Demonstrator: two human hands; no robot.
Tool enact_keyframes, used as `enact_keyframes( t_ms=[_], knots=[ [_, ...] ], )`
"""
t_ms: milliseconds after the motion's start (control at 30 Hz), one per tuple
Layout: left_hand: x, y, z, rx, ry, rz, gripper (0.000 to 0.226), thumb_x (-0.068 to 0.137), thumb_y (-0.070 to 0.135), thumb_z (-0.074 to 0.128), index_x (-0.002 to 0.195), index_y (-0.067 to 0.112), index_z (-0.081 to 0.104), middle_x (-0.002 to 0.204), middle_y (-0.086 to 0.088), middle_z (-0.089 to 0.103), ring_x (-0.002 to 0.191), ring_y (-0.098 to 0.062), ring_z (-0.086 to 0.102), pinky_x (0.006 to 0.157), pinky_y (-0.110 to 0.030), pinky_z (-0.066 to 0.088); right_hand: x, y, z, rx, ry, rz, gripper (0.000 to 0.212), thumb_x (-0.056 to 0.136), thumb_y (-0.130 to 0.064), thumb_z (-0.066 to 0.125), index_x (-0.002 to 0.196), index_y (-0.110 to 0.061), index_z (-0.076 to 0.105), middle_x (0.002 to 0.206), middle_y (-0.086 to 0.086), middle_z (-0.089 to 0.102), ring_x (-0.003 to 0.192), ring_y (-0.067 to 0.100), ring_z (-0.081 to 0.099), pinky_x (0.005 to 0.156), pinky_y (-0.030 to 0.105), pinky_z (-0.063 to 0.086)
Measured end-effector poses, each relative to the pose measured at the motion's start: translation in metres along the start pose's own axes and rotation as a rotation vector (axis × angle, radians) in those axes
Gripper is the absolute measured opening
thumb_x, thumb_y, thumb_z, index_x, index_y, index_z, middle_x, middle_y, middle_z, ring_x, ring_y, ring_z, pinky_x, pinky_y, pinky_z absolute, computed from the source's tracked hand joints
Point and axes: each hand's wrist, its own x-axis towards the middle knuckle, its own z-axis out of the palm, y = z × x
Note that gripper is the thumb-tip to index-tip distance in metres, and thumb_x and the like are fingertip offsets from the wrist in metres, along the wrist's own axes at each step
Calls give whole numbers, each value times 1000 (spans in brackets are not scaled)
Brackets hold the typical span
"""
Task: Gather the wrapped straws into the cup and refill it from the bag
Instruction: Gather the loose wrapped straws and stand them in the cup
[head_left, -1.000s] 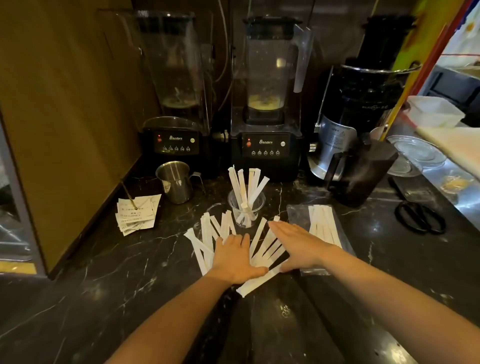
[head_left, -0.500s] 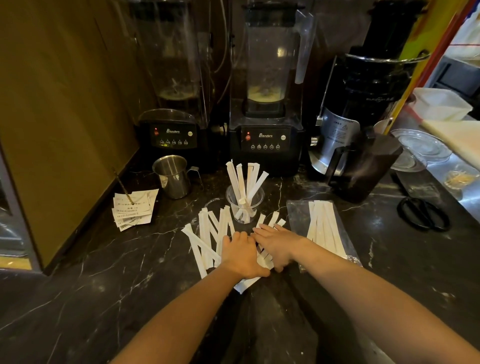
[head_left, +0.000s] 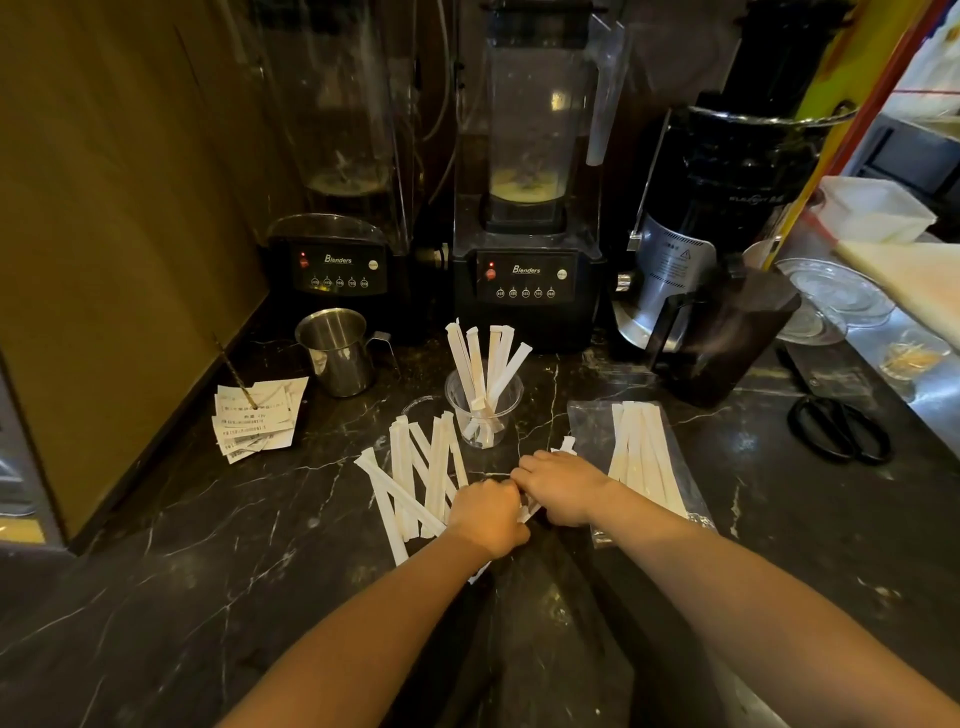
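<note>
Dark marble counter (head_left: 156, 545) along a wall, two blenders (head_left: 524, 270) at the back, a steel jug (head_left: 337, 351) and a fan of paper slips (head_left: 254, 415) to the left, black scissors (head_left: 839, 428) to the right.

Task items: a clear plastic cup (head_left: 484, 410) stands upright near the middle of the counter, holding a few wrapped straws that lean out of its rim. Loose wrapped straws (head_left: 415, 473) lie scattered flat just in front and to the left of the cup. A clear bag (head_left: 641, 462) lies flat to the right of the cup with more straws inside it.

Hands: the left hand (head_left: 488, 514) is curled, knuckles up, over the near ends of the loose straws. The right hand (head_left: 563, 491) is curled beside it, touching it, with straw ends showing past its fingers. Both appear to be closing on straws — how many each holds cannot be told.

Judgement: the gathering step is in hand — the bag refill is not yet begun. The next move calls for squaring the bunch so the ends line up, lifting it clear, and lowering it upright into the cup without tipping that light cup or knocking out the straws already in it. The straws left of the hands will likely need a second sweep
</note>
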Motion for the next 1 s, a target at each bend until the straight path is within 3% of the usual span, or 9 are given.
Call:
enact_keyframes(
  t_ms=[267,567,833,1000],
  knots=[
    [-2,10,-1,81,-54,86,31,88,12,45,114,-2,53,117,-23,59,106,-37,57,86,-41,46,-2,0,4,-22,-8,-8,40,86,-6,50,125,-5,47,130,16,51,122,30,44,99,41,38],
    [-5,6,10,244,-2,124,31,94,13,33,121,0,42,121,-21,59,107,-37,58,86,-42,44,-9,-4,7,-75,3,10,35,89,-11,45,123,-3,47,130,17,52,122,31,44,100,41,35],
    [-13,-15,-16,331,101,174,38,93,13,37,131,7,34,117,-18,62,104,-36,60,86,-43,45,-24,-7,-3,71,67,13,35,96,-27,35,124,-7,42,120,17,59,110,33,55,89,43,42],
    [-25,-31,-48,338,254,194,30,90,18,45,118,7,45,105,-15,66,94,-33,62,82,-40,44,-32,-17,-22,173,187,38,33,98,-35,29,116,-10,42,108,14,61,92,30,60,75,42,46]
  ],
)
